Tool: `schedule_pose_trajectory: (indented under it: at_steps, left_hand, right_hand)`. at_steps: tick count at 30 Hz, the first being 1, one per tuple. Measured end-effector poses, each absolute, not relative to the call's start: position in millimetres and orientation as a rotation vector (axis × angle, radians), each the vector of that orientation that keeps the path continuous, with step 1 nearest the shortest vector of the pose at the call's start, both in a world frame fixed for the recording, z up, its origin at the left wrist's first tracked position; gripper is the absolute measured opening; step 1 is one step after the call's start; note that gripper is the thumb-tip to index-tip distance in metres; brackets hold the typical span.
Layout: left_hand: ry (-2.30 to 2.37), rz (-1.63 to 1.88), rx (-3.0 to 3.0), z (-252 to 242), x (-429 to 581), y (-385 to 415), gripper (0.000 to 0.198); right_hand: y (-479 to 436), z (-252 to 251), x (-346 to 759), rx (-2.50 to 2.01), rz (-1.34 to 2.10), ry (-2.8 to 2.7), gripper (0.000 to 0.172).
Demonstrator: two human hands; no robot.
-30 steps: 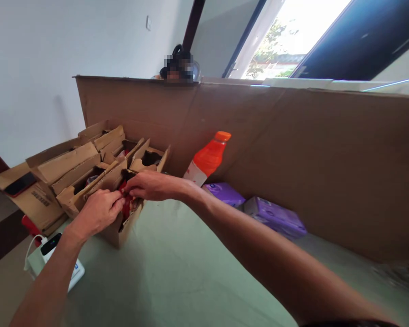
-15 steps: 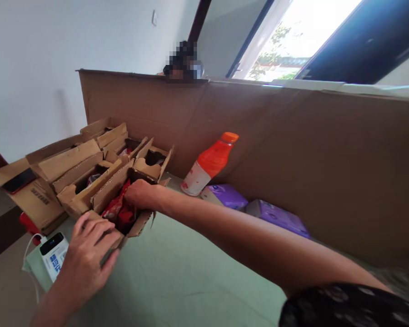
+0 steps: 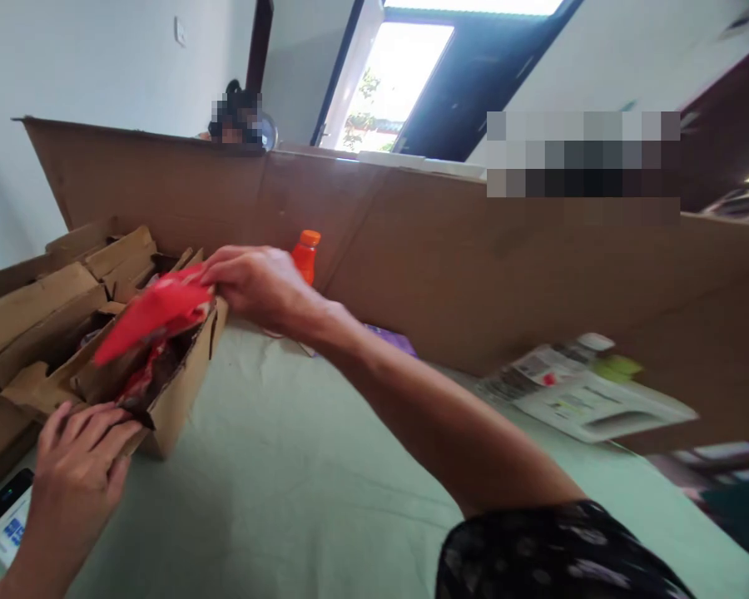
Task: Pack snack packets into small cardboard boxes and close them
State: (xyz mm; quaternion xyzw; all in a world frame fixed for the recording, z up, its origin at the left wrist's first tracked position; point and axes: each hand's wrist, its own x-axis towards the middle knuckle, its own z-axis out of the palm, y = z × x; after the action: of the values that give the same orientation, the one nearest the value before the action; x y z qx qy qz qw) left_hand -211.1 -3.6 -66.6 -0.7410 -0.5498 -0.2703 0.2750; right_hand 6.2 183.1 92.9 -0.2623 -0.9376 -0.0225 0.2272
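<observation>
A red plastic packet (image 3: 156, 314), blurred by motion, hangs from the pinched fingers of my right hand (image 3: 255, 283), just above an open cardboard box (image 3: 184, 391). More red packaging (image 3: 142, 376) lies inside that box. At the near end of the same box, my left hand (image 3: 84, 457) has its fingers hooked over the rim, with the thumb on the outside. Part of an orange bottle (image 3: 308, 249) shows behind my right hand; the rest of it is hidden.
Several open cardboard boxes (image 3: 43, 316) stand at left. A power bank (image 3: 6, 516) lies by my left wrist. Behind the green cloth (image 3: 287, 482) rises a tall cardboard wall (image 3: 424, 249), with a purple pack (image 3: 390, 339) and white bottles (image 3: 590, 399) before it. A person (image 3: 237, 116) is beyond.
My right hand has come up out of the box with a red packet. The view has swung right, bringing the white bottles into sight. My left hand stays at the box's near end.
</observation>
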Motion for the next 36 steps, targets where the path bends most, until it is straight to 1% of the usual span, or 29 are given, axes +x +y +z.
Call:
schedule_pose_trajectory:
  at_steps: [2, 4, 7, 9, 11, 15, 18, 20, 21, 23, 25, 27, 29, 32, 34, 36]
  left_hand:
    - [-1.466, -0.734, -1.972, -64, -207, -6, 0.023]
    - [-1.474, -0.793, -1.943, -60, -200, -14, 0.025]
    - [-1.436, -1.019, -1.908, -56, -180, -31, 0.036]
    - [-1.375, -1.183, -1.957, -56, -156, -40, 0.036]
    - [-1.362, -1.284, -2.071, -61, -126, -42, 0.032]
    - [-1.461, -1.321, -2.273, -86, -70, -25, 0.022]
    - [-1.604, -1.284, -2.361, -110, -54, -7, 0.021]
    - [-1.759, -1.214, -2.413, -124, -54, 3, 0.022]
    - [-1.841, -1.18, -2.428, -130, -55, 6, 0.023]
    - [-1.975, -1.137, -2.438, -139, -58, 12, 0.024]
    - [-2.048, -1.146, -2.426, -147, -60, 17, 0.024]
    - [-2.097, -1.187, -2.403, -152, -63, 20, 0.026]
    - [-2.153, -1.251, -2.367, -156, -69, 23, 0.03]
    - [-2.255, -1.364, -2.273, -162, -83, 27, 0.03]
    - [-2.33, -1.433, -2.194, -167, -93, 31, 0.031]
    - [-2.402, -1.5, -2.111, -173, -102, 36, 0.038]
  right_hand:
    - [177, 106, 56, -0.791, -0.072, -2.336, 0.027]
    - [171, 107, 109, -0.906, -0.079, -2.233, 0.022]
    - [166, 85, 182, -1.226, 0.071, -2.28, 0.023]
    - [167, 58, 217, -1.475, 0.211, -2.396, 0.025]
    - [172, 28, 237, -1.621, 0.318, -2.515, 0.023]
    - [194, -21, 251, -1.677, 0.428, -2.626, 0.02]
    - [218, -35, 252, -1.758, 0.376, -2.596, 0.021]
    - [233, -33, 250, -1.817, 0.244, -2.491, 0.02]
    - [239, -29, 245, -1.804, 0.172, -2.415, 0.019]
    - [243, -14, 229, -1.618, 0.113, -2.289, 0.018]
    - [236, 6, 198, -1.341, 0.173, -2.248, 0.019]
    - [223, 27, 152, -1.092, 0.258, -2.318, 0.026]
    - [207, 46, 95, -0.842, 0.254, -2.477, 0.029]
    - [190, 62, 2, -0.482, 0.079, -2.838, 0.029]
    - [184, 60, -52, -0.392, -0.056, -3.067, 0.027]
    - [180, 49, -94, -0.299, -0.174, -3.283, 0.029]
